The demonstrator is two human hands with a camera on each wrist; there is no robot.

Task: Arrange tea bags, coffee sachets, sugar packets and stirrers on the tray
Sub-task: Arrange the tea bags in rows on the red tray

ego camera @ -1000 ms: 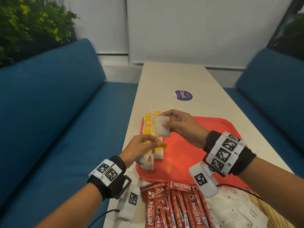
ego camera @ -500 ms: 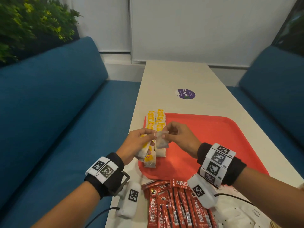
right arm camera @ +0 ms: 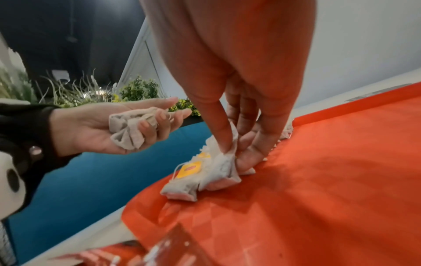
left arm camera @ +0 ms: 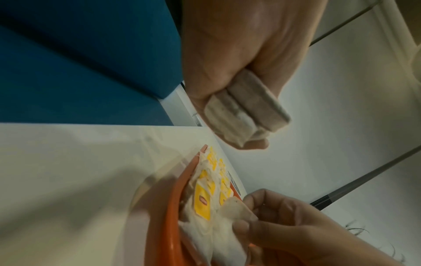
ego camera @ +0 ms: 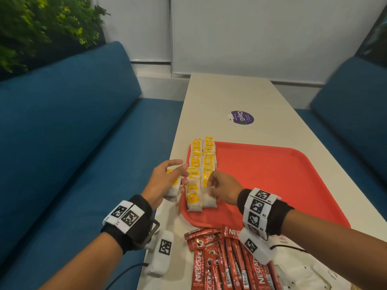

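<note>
A red tray [ego camera: 282,181] lies on the white table, with two rows of tea bags [ego camera: 202,162] with yellow tags along its left side. My right hand [ego camera: 211,190] pinches a tea bag [ego camera: 208,198] at the near end of the right row [right arm camera: 224,169], low on the tray [right arm camera: 318,189]. My left hand [ego camera: 167,178] hovers just left of the tray and grips a small bunch of tea bags [left arm camera: 246,111], seen in its palm [right arm camera: 132,129]. Red Nescafe coffee sachets [ego camera: 226,264] lie on the table in front of the tray. White sugar packets [ego camera: 303,273] lie at the near right.
Blue sofa benches [ego camera: 62,143] flank the narrow table on both sides. A purple sticker [ego camera: 241,117] is on the table beyond the tray. A green plant [ego camera: 37,24] stands behind the left bench. The right part of the tray is bare red.
My right hand has moved a tea bag down and toward me, from above the rows to the near end of the right row. My left hand has shifted slightly left with its bunch.
</note>
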